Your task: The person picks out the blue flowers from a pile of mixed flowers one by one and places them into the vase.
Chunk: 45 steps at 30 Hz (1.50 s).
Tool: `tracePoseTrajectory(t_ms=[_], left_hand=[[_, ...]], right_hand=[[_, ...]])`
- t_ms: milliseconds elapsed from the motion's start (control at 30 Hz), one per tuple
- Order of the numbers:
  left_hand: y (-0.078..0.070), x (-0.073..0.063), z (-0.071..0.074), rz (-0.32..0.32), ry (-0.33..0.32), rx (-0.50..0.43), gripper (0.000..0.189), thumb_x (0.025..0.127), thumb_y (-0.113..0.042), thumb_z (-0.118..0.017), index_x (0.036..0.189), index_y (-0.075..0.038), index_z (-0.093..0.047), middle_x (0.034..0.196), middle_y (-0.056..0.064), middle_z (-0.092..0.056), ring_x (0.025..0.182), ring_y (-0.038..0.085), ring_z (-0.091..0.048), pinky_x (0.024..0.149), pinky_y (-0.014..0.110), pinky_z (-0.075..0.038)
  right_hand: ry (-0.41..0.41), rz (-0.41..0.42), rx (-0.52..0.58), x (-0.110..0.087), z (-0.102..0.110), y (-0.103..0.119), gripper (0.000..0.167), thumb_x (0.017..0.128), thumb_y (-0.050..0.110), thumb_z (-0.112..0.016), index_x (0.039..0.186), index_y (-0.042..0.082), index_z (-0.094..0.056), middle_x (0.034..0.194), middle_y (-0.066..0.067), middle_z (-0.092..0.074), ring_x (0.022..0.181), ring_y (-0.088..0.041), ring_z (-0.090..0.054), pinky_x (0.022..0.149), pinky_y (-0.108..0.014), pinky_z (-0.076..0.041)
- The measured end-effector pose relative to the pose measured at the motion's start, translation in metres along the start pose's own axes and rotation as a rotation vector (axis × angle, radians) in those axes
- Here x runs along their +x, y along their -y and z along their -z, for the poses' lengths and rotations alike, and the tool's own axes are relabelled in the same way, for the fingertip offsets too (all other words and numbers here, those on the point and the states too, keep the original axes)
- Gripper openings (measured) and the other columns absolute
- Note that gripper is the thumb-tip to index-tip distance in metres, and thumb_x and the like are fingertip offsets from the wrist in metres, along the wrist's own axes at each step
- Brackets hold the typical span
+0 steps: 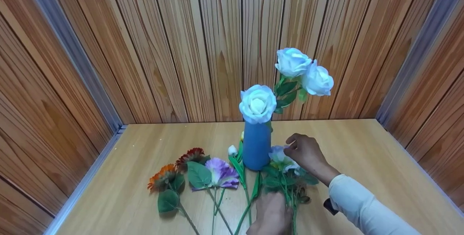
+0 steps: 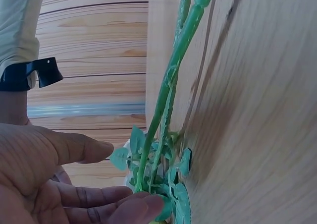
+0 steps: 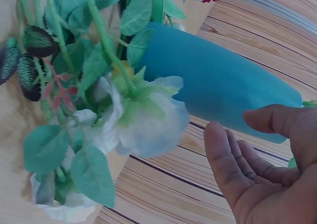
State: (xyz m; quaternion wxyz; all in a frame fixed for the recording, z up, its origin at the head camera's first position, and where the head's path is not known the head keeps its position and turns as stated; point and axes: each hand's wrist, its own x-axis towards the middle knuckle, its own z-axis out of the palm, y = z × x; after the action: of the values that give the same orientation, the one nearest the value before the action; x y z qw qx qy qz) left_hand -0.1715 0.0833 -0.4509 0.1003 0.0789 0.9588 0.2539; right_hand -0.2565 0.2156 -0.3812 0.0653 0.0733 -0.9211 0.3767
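A blue vase [image 1: 256, 146] stands upright with white-blue roses [image 1: 293, 62] in it. Beside its base, on the right, lie pale blue-white flowers [image 3: 151, 120] with green leaves and long stems. My left hand [image 1: 273, 213] is low over these stems; in the left wrist view its thumb [image 2: 86, 147] is apart from the fingers, whose tips reach the leaves next to a green stem [image 2: 166, 90]. Above the pale flowers, just right of the vase, my right hand [image 1: 308, 155] has loosely bent fingers [image 3: 223, 159] and a gap between thumb and fingertips, with nothing in it.
Left of the vase lie an orange flower [image 1: 163, 178], a dark red flower [image 1: 190, 155], a purple flower [image 1: 223, 173] and a white tulip bud [image 1: 232, 150], stems pointing toward me. Wood-patterned panels [image 1: 217, 46] enclose the table [image 1: 137, 148] at the back and sides.
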Motion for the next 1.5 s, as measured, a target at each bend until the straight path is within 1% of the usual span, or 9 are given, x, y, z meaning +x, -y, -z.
tracePoseTrajectory(t_ms=[233,367,467,600,700,800,967,1367,1500], left_hand=[[-0.004,0.004,0.001,0.095,0.084,-0.082,0.031,0.086,-0.019,-0.068,0.060,-0.009,-0.055,0.056,-0.001,-0.049,0.053,0.013,-0.045,0.050,0.030,-0.038],[-0.004,0.007,-0.001,0.072,0.077,-0.093,0.029,0.086,-0.015,-0.068,0.061,-0.009,-0.054,0.056,-0.002,-0.048,0.052,0.012,-0.043,0.048,0.029,-0.037],[-0.004,0.008,-0.003,0.055,0.065,-0.084,0.023,0.084,-0.013,-0.069,0.066,-0.008,-0.055,0.059,-0.001,-0.050,0.054,0.011,-0.046,0.050,0.030,-0.041],[-0.007,0.011,-0.005,0.080,0.088,-0.089,0.012,0.083,-0.009,-0.068,0.078,-0.006,-0.057,0.065,0.002,-0.052,0.059,0.013,-0.050,0.054,0.033,-0.045],[-0.008,0.012,-0.005,0.089,0.101,-0.096,0.012,0.082,-0.008,-0.069,0.088,-0.005,-0.058,0.067,0.004,-0.052,0.059,0.014,-0.050,0.055,0.033,-0.046],[-0.007,0.013,-0.006,0.042,0.056,-0.086,0.021,0.080,-0.008,-0.072,0.096,-0.005,-0.059,0.068,0.006,-0.054,0.061,0.016,-0.055,0.055,0.033,-0.047],[-0.005,0.015,-0.010,-0.031,-0.006,-0.061,0.028,0.077,-0.008,-0.074,0.101,-0.004,-0.060,0.068,0.009,-0.056,0.062,0.021,-0.061,0.053,0.033,-0.049],[-0.011,0.021,-0.015,0.056,0.076,-0.075,0.024,0.079,-0.004,-0.073,0.093,-0.006,-0.053,0.070,0.011,-0.056,0.063,0.021,-0.061,0.056,0.036,-0.050],[-0.012,0.023,-0.017,0.070,0.093,-0.068,0.026,0.079,-0.002,-0.073,0.098,-0.004,-0.055,0.072,0.012,-0.056,0.064,0.021,-0.061,0.057,0.036,-0.050]], right_hand=[[0.072,-0.078,0.016,-0.005,-0.005,-0.007,0.022,0.088,0.009,-0.065,0.106,-0.004,-0.062,0.087,-0.010,-0.063,0.069,-0.019,-0.061,0.062,-0.035,-0.054],[0.076,-0.079,0.009,-0.007,-0.007,-0.010,0.021,0.087,0.008,-0.065,0.104,-0.004,-0.062,0.084,-0.009,-0.063,0.065,-0.018,-0.059,0.059,-0.035,-0.053],[0.077,-0.084,-0.005,-0.008,-0.007,-0.012,0.020,0.086,0.008,-0.065,0.102,-0.003,-0.063,0.083,-0.009,-0.063,0.064,-0.018,-0.059,0.058,-0.035,-0.052],[0.076,-0.085,-0.019,-0.008,-0.009,-0.013,0.019,0.085,0.009,-0.065,0.101,-0.002,-0.064,0.084,-0.009,-0.064,0.067,-0.019,-0.059,0.060,-0.036,-0.052],[0.076,-0.085,-0.022,-0.008,-0.009,-0.013,0.019,0.085,0.009,-0.065,0.101,-0.002,-0.064,0.084,-0.008,-0.063,0.068,-0.019,-0.059,0.061,-0.037,-0.052],[0.079,-0.090,-0.030,-0.008,-0.010,-0.013,0.017,0.085,0.009,-0.065,0.099,-0.001,-0.064,0.084,-0.008,-0.063,0.069,-0.019,-0.059,0.061,-0.037,-0.052],[0.090,-0.098,-0.039,-0.009,-0.014,-0.016,0.015,0.085,0.007,-0.065,0.097,-0.001,-0.064,0.083,-0.008,-0.063,0.065,-0.018,-0.060,0.060,-0.036,-0.051],[0.121,-0.127,-0.055,-0.007,-0.015,-0.019,0.016,0.085,0.009,-0.066,0.099,0.001,-0.065,0.089,-0.007,-0.062,0.078,-0.020,-0.058,0.070,-0.038,-0.053],[0.135,-0.157,-0.040,-0.007,-0.015,-0.019,0.019,0.086,0.011,-0.065,0.102,0.001,-0.065,0.092,-0.008,-0.062,0.078,-0.021,-0.058,0.071,-0.039,-0.053]])
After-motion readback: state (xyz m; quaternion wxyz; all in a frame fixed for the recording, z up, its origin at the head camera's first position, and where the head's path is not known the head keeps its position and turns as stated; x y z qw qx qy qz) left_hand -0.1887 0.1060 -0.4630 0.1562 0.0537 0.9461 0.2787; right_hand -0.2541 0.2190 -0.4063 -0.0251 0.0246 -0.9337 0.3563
